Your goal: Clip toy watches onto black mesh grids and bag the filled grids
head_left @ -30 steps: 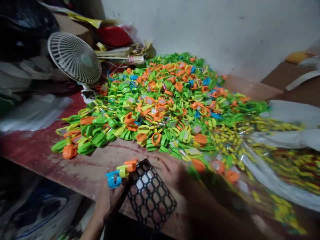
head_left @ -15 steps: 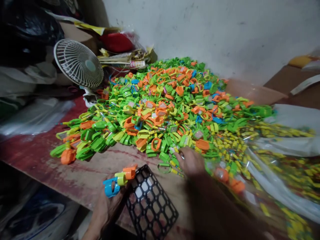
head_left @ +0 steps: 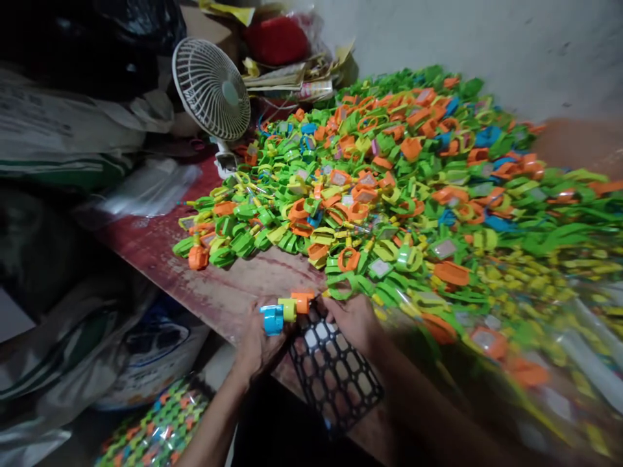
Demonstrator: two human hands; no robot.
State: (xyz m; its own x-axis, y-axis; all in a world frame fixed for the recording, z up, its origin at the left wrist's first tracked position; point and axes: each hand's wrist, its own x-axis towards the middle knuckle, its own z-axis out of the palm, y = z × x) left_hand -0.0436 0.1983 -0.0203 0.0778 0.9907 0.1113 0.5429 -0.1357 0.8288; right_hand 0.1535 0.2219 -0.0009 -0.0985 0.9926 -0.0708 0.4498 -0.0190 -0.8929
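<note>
My left hand (head_left: 260,340) is closed at the upper left of a black plastic grid tray (head_left: 335,370) with rows of openings. A blue piece (head_left: 272,320), a yellow-green piece (head_left: 288,310) and an orange piece (head_left: 302,302) stand in a row along the tray's far edge, the blue one against my left fingers. My right hand (head_left: 353,321) is at the tray's far right corner, beside the orange piece, fingers bent together. Whatever may be in them is hidden. Beyond lies a big heap of watch-like plastic pieces (head_left: 365,194) in green, orange, yellow and blue.
A white fan (head_left: 214,91) stands left of the heap, near clear plastic bags (head_left: 150,185). Small yellow pieces (head_left: 516,279) spread at the right. Below the red table edge (head_left: 160,279) sits a bag of similar coloured pieces (head_left: 156,421). Sacks (head_left: 63,117) are stacked at left.
My right hand has come back from the heap's near edge to the tray's far corner. The view has swung left and down, showing the bag below. My left hand keeps the tray.
</note>
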